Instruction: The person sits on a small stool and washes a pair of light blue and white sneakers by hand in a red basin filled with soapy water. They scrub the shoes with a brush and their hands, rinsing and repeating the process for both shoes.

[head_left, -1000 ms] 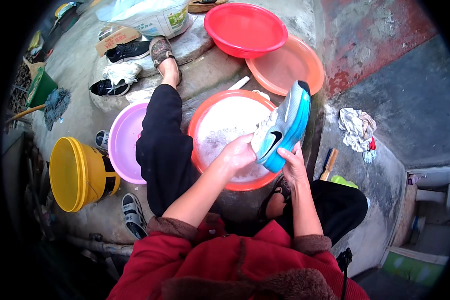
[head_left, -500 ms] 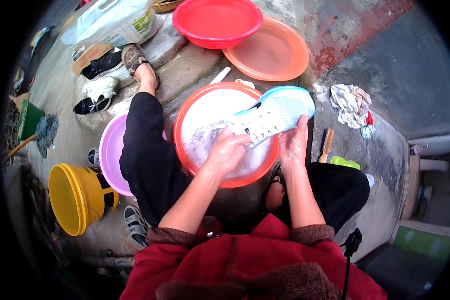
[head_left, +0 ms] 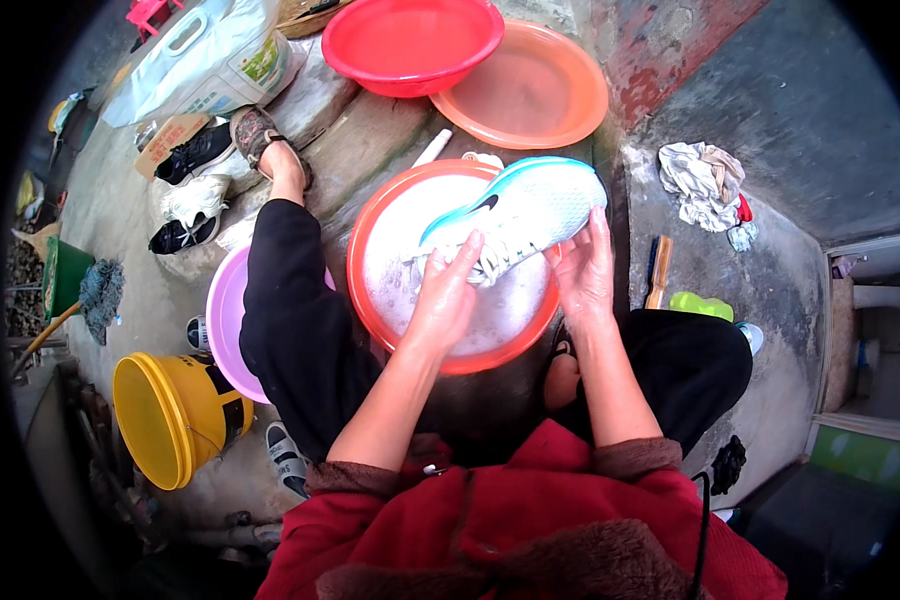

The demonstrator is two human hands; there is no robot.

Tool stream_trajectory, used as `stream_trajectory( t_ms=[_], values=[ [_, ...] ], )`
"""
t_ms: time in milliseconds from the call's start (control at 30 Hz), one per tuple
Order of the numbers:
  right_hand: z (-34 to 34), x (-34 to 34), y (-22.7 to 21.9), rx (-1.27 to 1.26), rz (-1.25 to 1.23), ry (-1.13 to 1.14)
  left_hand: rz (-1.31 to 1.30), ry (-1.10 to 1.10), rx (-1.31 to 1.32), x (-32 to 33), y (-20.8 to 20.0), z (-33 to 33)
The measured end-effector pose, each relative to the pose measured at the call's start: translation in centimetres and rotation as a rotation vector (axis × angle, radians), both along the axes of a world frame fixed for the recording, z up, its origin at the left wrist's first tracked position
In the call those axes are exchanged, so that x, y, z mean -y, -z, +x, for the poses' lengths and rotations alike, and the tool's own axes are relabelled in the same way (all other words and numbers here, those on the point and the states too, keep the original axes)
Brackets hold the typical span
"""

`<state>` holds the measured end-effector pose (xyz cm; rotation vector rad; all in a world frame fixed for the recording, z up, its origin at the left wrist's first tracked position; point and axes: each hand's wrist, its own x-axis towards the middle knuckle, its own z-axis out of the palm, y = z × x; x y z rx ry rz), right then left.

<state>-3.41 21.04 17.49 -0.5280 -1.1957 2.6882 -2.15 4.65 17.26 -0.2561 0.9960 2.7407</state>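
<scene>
Shoe (head_left: pixel 545 205) held btwn both hands over tub (head_left: pixel 460 366) w/ suds (head_left: pixel 400 225), just fwd of them, long axis slanting heel L to toe upper R: L hand (head_left: pixel 444 298) nr heel/laces, R hand (head_left: pixel 584 272) nr toe.

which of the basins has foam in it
The near orange basin below the held shoe, with white foam inside; the purple basin, red basin and rear orange basin show none.

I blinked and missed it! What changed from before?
The shoe turned: its laced top now faces up and its toe points further right. The right grip moved toward the toe. Nothing was let go; the left grip still holds the heel end, above the soapy basin.
</scene>
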Motion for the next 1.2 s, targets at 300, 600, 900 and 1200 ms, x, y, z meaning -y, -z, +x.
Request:
stream_trajectory(
  t_ms=[300,600,900,1200],
  values=[
    [0.1,-0.3,-0.1,0.112,0.131,-0.070,-0.446,-0.078,-0.049,0.2,1.6,0.0],
    [1.9,3.1,1.2,0.045,0.079,-0.069,-0.857,-0.322,0.065,1.4,3.7,-1.0],
    [1.9,2.9,1.8,0.022,0.088,-0.063,-0.886,-0.344,0.006,1.3,5.9,-1.6],
    [0.4,0.2,2.5,-0.080,0.164,0.093,-0.079,0.017,0.164,1.2,5.2,-1.5]
  ],
)
